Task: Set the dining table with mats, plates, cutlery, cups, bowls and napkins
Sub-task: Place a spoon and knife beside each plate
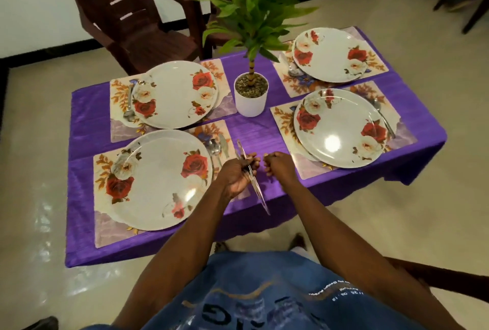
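Four rose-patterned plates sit on floral mats on a purple-clothed table [254, 128]: near left [158, 179], far left [174, 94], near right [341, 128], far right [333, 54]. A spoon lies beside each plate, such as the one [215, 148] right of the near-left plate. My left hand [238, 173] grips a bundle of metal cutlery [258, 192] above the table's front edge. My right hand [277, 167] hovers just right of it, fingers curled, holding nothing that I can see.
A potted green plant in a white pot [250, 99] stands at the table's centre. A brown plastic chair [127, 20] stands behind the table at the far left. Pale tiled floor surrounds the low table.
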Motion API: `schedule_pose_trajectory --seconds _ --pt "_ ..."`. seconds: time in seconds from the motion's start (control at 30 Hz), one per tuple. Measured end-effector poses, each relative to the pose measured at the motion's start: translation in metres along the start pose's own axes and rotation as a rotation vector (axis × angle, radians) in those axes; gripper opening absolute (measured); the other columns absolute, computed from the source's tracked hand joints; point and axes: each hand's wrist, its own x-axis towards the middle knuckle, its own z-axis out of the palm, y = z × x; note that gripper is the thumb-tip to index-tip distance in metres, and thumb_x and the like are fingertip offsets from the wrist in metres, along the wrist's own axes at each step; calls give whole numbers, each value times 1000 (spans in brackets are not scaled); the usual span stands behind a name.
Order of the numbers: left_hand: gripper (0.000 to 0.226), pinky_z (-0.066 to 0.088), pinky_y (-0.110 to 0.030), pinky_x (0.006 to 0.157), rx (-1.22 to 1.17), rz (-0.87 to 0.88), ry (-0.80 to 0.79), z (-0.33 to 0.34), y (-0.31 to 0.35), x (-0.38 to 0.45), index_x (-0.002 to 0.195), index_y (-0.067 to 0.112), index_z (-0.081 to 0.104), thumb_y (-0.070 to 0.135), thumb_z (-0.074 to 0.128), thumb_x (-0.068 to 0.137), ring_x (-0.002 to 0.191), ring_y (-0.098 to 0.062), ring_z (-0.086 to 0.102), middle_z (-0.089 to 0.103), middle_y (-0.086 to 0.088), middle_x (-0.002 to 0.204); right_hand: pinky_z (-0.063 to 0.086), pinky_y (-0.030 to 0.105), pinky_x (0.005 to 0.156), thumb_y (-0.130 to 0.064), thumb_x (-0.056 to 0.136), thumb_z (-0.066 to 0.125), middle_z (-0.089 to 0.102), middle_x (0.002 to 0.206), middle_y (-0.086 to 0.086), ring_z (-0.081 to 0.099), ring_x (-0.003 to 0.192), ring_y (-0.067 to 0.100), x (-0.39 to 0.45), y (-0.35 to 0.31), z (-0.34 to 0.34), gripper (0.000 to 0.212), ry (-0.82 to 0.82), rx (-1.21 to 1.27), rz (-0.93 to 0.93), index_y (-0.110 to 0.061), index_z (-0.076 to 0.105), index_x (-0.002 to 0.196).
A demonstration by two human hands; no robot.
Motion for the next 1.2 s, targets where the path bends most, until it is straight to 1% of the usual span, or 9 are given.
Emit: schedule_pose_trajectory --seconds 0.13,0.27,0.37,0.5,0.63,0.73,0.83,1.03,1.2 --pt "23 50 -19 47 -68 36 24 44 -16 19 91 -2 58 -6 37 99 53 -12 66 71 -12 68 41 24 45 -12 90 57 61 66 13 50 46 17 9 -8 -40 16 -121 57 61 -5 65 79" --pt "22 52 -20 47 -129 73 57 112 -46 48 88 -4 58 -6 39 99 52 -13 67 71 -14 67 50 32 63 -39 94 56 69 73 10 62 62 21 35 -7 -113 41 -243 7 82 -2 71 88" --pt "20 43 -18 39 -106 119 77 173 -73 73 91 -2 55 -3 37 100 44 -10 57 65 -8 59 40 24 49 -53 96 50 60 63 5 50 49 15 53 -14 -186 52 -294 45 105 -5 69 85" --pt "23 39 -19 40 -147 126 82 237 -98 96 87 2 51 2 34 102 41 -12 53 59 -7 54 42 28 54 -52 96 50 63 68 8 52 53 17 60 -26 -259 51 -410 69 91 -4 65 89" --pt "25 55 -37 85 -165 146 -12 277 -111 105 100 -3 56 -4 31 100 85 -29 72 71 -21 89 45 29 54 -32 95 53 70 86 24 61 65 28 70 -32 -306 41 -406 76 56 6 68 99" --pt "24 45 -46 104 -97 157 -39 303 -116 112 106 -4 56 -8 33 99 124 -39 54 58 -27 125 55 34 67 -29 88 63 72 83 20 67 72 30 86 -32 -322 28 -341 -91 -54 -3 71 81" --pt "22 43 -48 102 -68 151 -46 325 -121 124 108 -6 54 -8 33 100 132 -42 46 48 -29 139 41 16 53 -17 84 70 60 61 4 52 57 14 101 -34 -335 25 -227 -176 -156 -8 63 62" --pt "32 49 -50 95 -68 50 -42 356 -121 164 128 -12 44 -2 27 103 130 -39 48 58 -28 120 49 24 52 -9 85 69 62 64 5 58 54 15 128 -47 -367 8 -247 4 -64 -4 68 79" --pt "31 60 -44 72 -26 17 -27 379 -111 185 124 -12 51 -3 32 101 90 -32 68 67 -24 99 49 25 58 -5 85 68 65 77 14 60 63 19 162 -63 -385 12 -218 -44 24 6 69 90"
